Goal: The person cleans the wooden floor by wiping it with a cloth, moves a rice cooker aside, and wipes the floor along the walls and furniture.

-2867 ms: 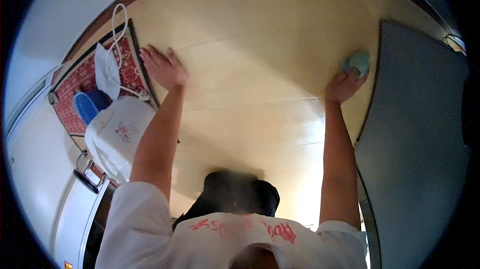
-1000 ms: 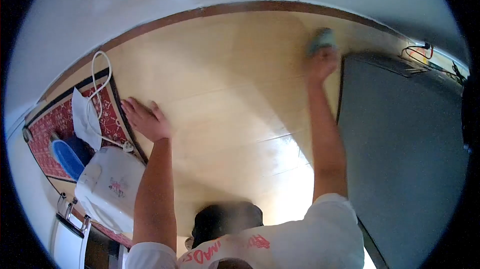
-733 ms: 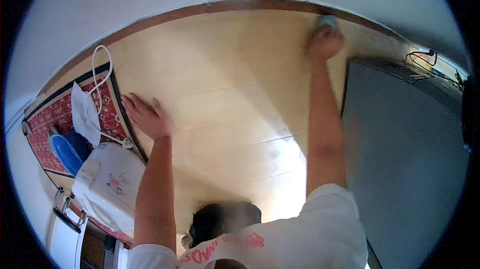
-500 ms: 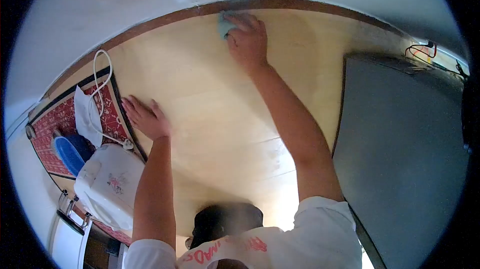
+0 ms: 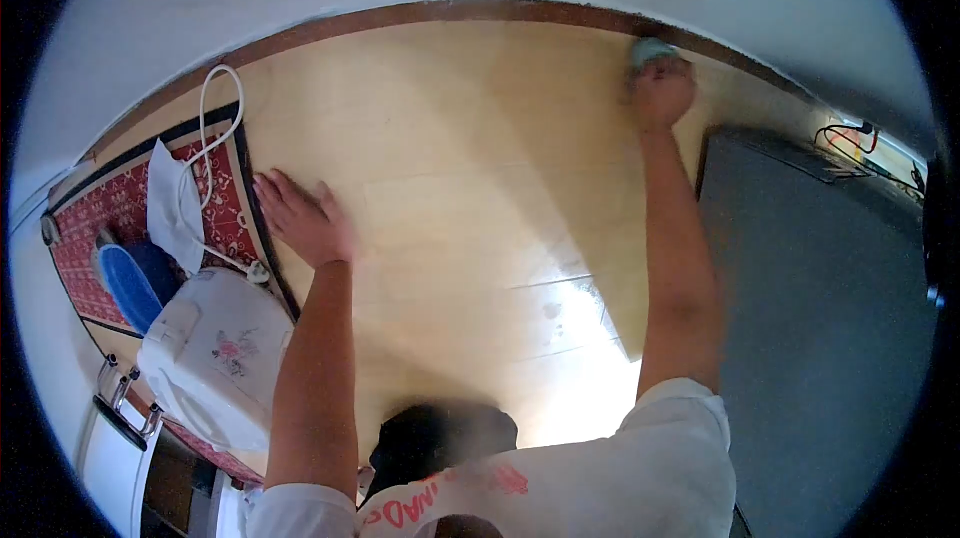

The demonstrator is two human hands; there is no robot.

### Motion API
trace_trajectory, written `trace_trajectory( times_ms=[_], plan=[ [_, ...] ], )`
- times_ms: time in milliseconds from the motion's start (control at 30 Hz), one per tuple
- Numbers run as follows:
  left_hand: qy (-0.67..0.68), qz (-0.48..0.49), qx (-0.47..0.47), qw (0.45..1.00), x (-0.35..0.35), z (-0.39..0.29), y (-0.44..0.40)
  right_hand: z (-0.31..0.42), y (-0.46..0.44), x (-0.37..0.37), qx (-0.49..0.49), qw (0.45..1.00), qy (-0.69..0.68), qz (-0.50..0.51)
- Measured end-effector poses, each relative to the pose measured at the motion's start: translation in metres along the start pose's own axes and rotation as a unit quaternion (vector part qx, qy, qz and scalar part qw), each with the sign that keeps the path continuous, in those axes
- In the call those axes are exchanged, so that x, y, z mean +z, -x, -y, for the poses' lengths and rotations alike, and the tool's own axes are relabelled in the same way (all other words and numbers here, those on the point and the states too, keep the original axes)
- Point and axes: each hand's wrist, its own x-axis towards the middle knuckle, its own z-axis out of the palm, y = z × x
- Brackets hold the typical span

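My right hand (image 5: 665,93) is closed on a pale green cloth (image 5: 653,53), which it presses to the light wooden surface (image 5: 430,138) close to the brown edging at the far right. The hand is a little blurred. Flat on the same surface at the left lies my left hand (image 5: 305,218), its fingers spread and holding nothing. Just left of it is the dark border of a red patterned mat (image 5: 95,283).
On the mat are a white appliance (image 5: 225,348) with a flower print, a blue object (image 5: 138,283), a white sheet (image 5: 173,208) and a white cord. A large dark grey panel (image 5: 810,338) fills the right side, with cables behind it. A pale wall rises beyond the brown edging.
My right hand swept the cloth left along the far edging and is now back at the right. My left hand has stayed flat beside the mat. The view has shifted slightly.
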Motion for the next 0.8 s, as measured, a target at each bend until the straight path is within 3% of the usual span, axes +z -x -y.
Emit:
trace_trajectory(
  times_ms=[33,133,267,300,367,433,500,567,667,700,733,800],
  plan=[
    [-0.006,0.001,0.001,1.000,0.000,0.000,0.001,0.025,0.000,-0.018,-0.094,0.994,0.007,0.052],
    [-0.005,0.009,0.000,1.000,-0.003,-0.002,0.000,0.061,-0.004,-0.030,-0.265,0.959,-0.097,-0.003],
    [0.000,0.014,0.001,1.000,-0.001,0.003,0.002,-0.040,-0.007,-0.014,-0.135,0.988,-0.066,0.028],
    [-0.005,0.022,-0.007,1.000,-0.002,0.001,0.001,-0.070,-0.009,-0.011,-0.058,0.996,-0.033,0.061],
    [-0.005,0.026,-0.015,1.000,-0.003,0.000,0.000,-0.095,-0.011,0.011,0.197,0.980,-0.005,0.010],
    [0.004,0.021,-0.014,1.000,-0.002,0.000,-0.001,-0.066,-0.018,0.020,0.236,0.964,0.119,0.022],
    [0.006,0.016,-0.010,1.000,-0.005,-0.001,-0.002,-0.028,-0.009,0.019,0.173,0.979,0.109,-0.007],
    [0.007,0.015,-0.012,1.000,-0.005,-0.004,-0.003,0.001,0.014,0.002,0.003,0.996,-0.040,-0.082],
    [0.001,0.021,-0.016,1.000,-0.005,-0.003,0.000,-0.003,0.021,-0.015,-0.204,0.970,-0.128,0.018],
    [0.004,0.021,-0.011,1.000,-0.006,-0.003,0.000,-0.026,0.010,-0.007,-0.206,0.965,-0.158,0.031],
    [0.006,0.017,-0.011,1.000,-0.005,-0.004,-0.002,-0.042,0.000,-0.005,-0.084,0.990,-0.098,0.055],
    [-0.001,0.017,-0.003,1.000,-0.004,-0.002,-0.003,-0.058,-0.011,-0.001,0.160,0.981,0.018,0.110]
  ],
)
